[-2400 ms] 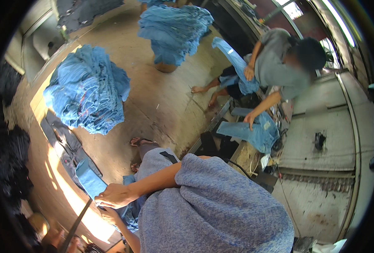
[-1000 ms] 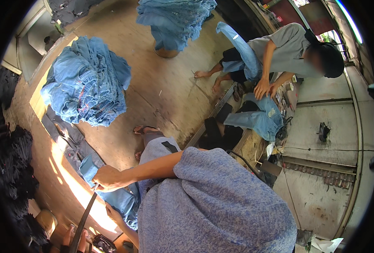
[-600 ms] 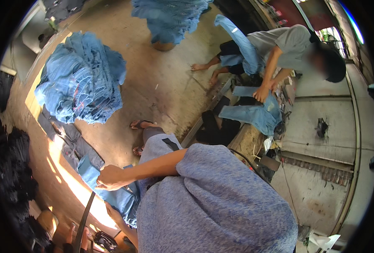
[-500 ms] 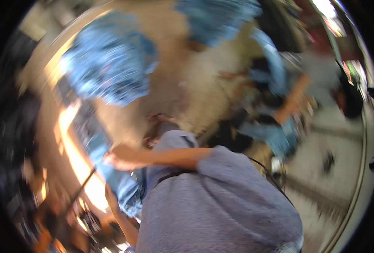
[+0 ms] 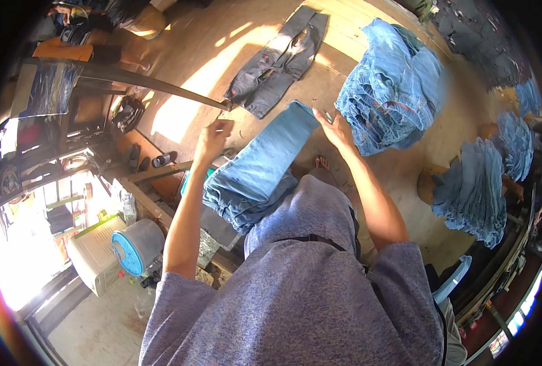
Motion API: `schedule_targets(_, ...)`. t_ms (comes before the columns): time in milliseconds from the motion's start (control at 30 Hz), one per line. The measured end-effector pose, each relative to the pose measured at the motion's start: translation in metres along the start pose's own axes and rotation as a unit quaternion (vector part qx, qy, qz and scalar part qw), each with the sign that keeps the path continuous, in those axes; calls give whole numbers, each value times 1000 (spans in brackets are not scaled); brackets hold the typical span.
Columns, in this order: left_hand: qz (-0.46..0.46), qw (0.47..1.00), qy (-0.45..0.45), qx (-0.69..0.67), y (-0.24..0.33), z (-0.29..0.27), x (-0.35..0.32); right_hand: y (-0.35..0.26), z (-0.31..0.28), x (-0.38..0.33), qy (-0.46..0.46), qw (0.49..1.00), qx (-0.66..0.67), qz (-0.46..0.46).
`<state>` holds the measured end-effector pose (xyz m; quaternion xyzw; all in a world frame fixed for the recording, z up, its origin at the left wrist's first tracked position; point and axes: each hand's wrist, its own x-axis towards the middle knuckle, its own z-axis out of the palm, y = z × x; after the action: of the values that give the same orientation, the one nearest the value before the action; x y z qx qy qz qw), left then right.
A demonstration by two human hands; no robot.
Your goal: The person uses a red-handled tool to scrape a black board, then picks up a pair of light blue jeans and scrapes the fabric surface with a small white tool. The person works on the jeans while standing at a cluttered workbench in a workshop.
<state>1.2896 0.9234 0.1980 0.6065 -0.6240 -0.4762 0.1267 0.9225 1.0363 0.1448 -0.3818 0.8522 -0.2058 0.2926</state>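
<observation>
A folded pair of light blue jeans (image 5: pixel 268 155) lies lengthwise before me, on top of darker folded jeans (image 5: pixel 246 213). My left hand (image 5: pixel 213 139) hovers beside its left edge, fingers loosely bent, with nothing seen in them. At the far right end of the light blue jeans is my right hand (image 5: pixel 337 129), its thumb side by the end of the leg and its fingers apart. A small pale spot shows between those fingers, too small to name.
A tall heap of blue jeans (image 5: pixel 393 85) stands close to my right hand. Dark grey jeans (image 5: pixel 277 64) lie on the floor ahead. More denim stacks (image 5: pixel 472 189) are at the right. A wooden beam (image 5: pixel 155 90), a lidded bucket (image 5: pixel 138 244) and another person (image 5: pixel 69 52) are at the left.
The view has swung round from a blurred look at other denim heaps and people. The folded jeans now lie in front of me, with both my hands in view near them.
</observation>
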Motion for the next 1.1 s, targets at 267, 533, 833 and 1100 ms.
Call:
schedule_targets(267,32,963,41,266,28,107,-8,-15,23,16,-65,995,31,-74)
schedule_targets(533,106,983,1,148,11,98,24,-36,14,35,-20,985,-65,-161)
schedule_targets(833,104,979,-44,172,27,90,46,-34,-15,22,-40,987,-60,-142)
schedule_targets(1100,193,965,30,176,26,103,34,-78,-41,-71,-98,959,31,-263)
